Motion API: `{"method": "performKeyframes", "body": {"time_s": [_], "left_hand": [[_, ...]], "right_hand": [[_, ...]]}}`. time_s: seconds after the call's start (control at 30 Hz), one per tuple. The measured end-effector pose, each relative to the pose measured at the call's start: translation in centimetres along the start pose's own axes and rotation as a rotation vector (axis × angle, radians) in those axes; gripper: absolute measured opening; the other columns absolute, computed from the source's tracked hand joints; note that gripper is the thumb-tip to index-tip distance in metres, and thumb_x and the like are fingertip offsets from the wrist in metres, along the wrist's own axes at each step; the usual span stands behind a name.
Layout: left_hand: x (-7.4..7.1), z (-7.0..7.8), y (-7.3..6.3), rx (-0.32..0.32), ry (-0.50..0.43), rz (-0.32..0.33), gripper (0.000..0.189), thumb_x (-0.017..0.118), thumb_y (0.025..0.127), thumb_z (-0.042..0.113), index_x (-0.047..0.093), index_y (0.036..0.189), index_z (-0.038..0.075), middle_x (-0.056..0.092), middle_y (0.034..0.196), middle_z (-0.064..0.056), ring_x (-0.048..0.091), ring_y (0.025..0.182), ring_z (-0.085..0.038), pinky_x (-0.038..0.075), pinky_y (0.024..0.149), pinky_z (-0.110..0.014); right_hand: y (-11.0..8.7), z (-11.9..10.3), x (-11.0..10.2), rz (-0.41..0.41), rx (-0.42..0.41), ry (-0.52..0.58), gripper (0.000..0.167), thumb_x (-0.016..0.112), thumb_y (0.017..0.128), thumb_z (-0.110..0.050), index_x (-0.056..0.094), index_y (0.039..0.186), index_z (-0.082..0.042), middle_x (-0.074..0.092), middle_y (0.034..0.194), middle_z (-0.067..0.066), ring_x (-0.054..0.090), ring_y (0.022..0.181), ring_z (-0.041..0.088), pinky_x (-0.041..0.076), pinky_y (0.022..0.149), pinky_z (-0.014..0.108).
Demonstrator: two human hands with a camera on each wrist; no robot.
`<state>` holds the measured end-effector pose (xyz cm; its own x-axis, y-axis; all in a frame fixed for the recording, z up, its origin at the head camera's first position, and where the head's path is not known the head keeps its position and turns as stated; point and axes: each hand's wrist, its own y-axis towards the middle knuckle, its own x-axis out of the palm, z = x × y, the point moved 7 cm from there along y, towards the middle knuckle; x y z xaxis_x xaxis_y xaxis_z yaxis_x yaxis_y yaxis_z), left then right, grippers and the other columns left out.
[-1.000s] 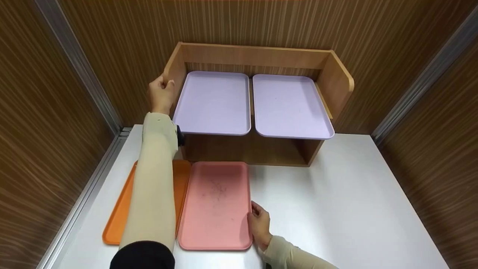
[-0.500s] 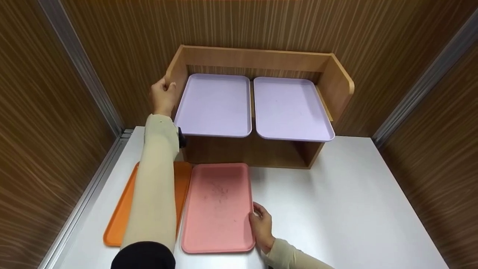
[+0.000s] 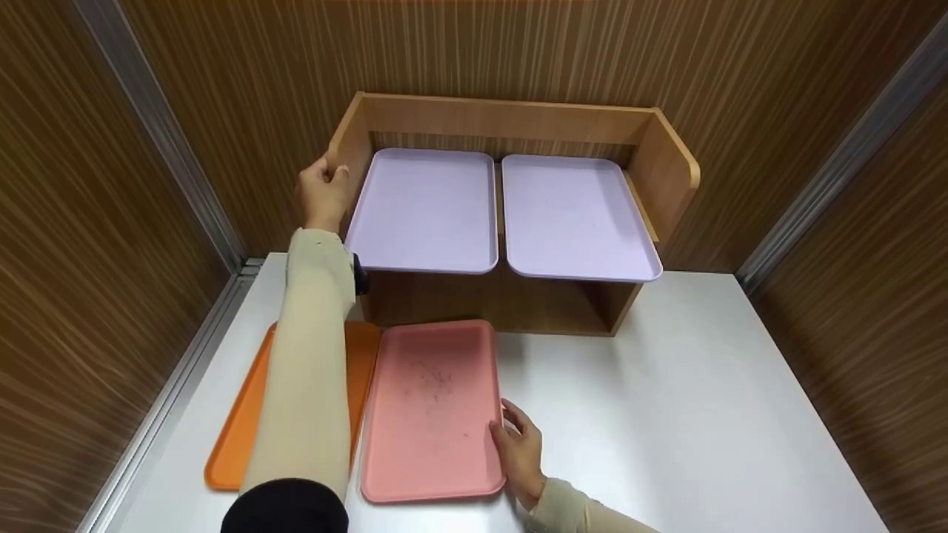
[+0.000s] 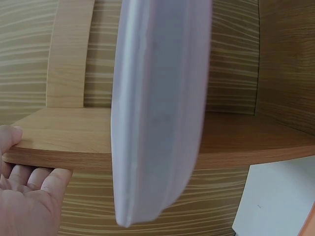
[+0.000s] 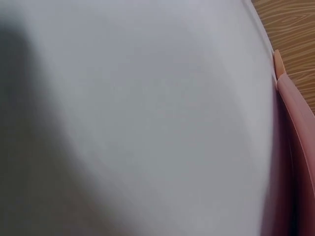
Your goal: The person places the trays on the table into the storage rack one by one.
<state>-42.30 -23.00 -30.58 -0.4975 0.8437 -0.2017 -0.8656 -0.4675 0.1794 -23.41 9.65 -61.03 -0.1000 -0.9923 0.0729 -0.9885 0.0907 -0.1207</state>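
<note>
My left hand (image 3: 324, 196) grips the front edge of the left side panel of a wooden shelf unit (image 3: 511, 115). In the left wrist view, the fingers (image 4: 54, 183) wrap one side of that panel and the thumb lies on the other. A pink tray (image 3: 422, 463) with dark scuffs lies in front of the shelf, its right side slightly raised. My right hand (image 3: 521, 448) holds this tray by its right rim, thumb on top and other fingers partly hidden. In the right wrist view the pink tray's edge (image 5: 301, 118) appears; the hand is not visible there.
Two lilac trays, a left one (image 3: 426, 215) and a right one (image 3: 581, 218), rest on the upper shelf, overhanging its front. An orange tray (image 3: 241, 444) lies left, partly under the left forearm. A white table (image 3: 711, 385) extends right; wood-grain walls surround it.
The pink tray has shifted slightly right and turned a little, its right side rising slightly with my right hand. My left hand stays on the panel. The head view has tilted slightly.
</note>
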Motion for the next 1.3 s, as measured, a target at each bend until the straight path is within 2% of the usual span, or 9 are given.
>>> {"method": "performKeyframes", "body": {"time_s": [0.13,0.33,0.7,0.87,1.1,1.3], "left_hand": [[0.0,-0.2,-0.1,-0.013,-0.010,-0.007,0.034,0.050,0.096,0.012,0.058,0.128,0.006,0.060,0.125,-0.013,0.056,0.109,-0.020,0.044,0.094,-0.031],[-0.1,-0.3,-0.1,-0.020,-0.026,-0.005,0.035,0.050,0.095,0.012,0.058,0.129,0.007,0.059,0.127,-0.012,0.056,0.110,-0.020,0.044,0.094,-0.031],[0.0,0.2,-0.1,0.025,-0.038,0.013,0.034,0.050,0.094,0.008,0.059,0.126,0.002,0.061,0.123,-0.016,0.057,0.104,-0.021,0.046,0.089,-0.028],[-0.2,0.2,0.0,0.032,-0.016,0.024,0.032,0.050,0.094,0.008,0.060,0.124,0.001,0.062,0.120,-0.016,0.057,0.101,-0.020,0.046,0.086,-0.027],[0.0,0.1,0.0,0.005,-0.061,0.002,0.034,0.050,0.095,0.008,0.057,0.128,0.003,0.058,0.128,-0.015,0.056,0.113,-0.024,0.044,0.095,-0.032],[0.1,-0.1,0.2,-0.013,-0.048,-0.003,0.035,0.050,0.095,0.009,0.057,0.129,0.005,0.058,0.128,-0.014,0.055,0.113,-0.023,0.044,0.095,-0.032]], "right_hand": [[-0.1,-0.2,-0.1,0.011,0.005,0.015,0.046,0.056,0.092,-0.004,0.044,0.135,0.007,0.054,0.124,0.026,0.061,0.105,0.031,0.052,0.081,0.030],[-0.1,-0.5,-0.4,0.042,0.048,-0.029,0.042,0.053,0.094,-0.007,0.048,0.135,0.002,0.059,0.122,0.021,0.061,0.102,0.024,0.053,0.080,0.030],[0.6,-1.8,-0.7,0.007,-0.024,-0.003,0.040,0.049,0.095,-0.003,0.045,0.133,0.010,0.059,0.117,0.028,0.064,0.095,0.029,0.054,0.074,0.031],[0.5,-1.9,-0.9,0.009,0.020,0.004,0.042,0.049,0.095,-0.006,0.045,0.135,0.006,0.063,0.113,0.024,0.066,0.087,0.022,0.055,0.071,0.029],[0.8,-1.8,-1.5,0.021,-0.011,0.054,0.042,0.050,0.094,-0.003,0.044,0.133,0.010,0.063,0.108,0.027,0.066,0.083,0.021,0.054,0.069,0.028],[1.0,-2.0,-2.0,0.012,0.016,0.063,0.043,0.051,0.095,-0.006,0.043,0.135,0.009,0.064,0.110,0.026,0.066,0.085,0.021,0.055,0.070,0.028]]}}
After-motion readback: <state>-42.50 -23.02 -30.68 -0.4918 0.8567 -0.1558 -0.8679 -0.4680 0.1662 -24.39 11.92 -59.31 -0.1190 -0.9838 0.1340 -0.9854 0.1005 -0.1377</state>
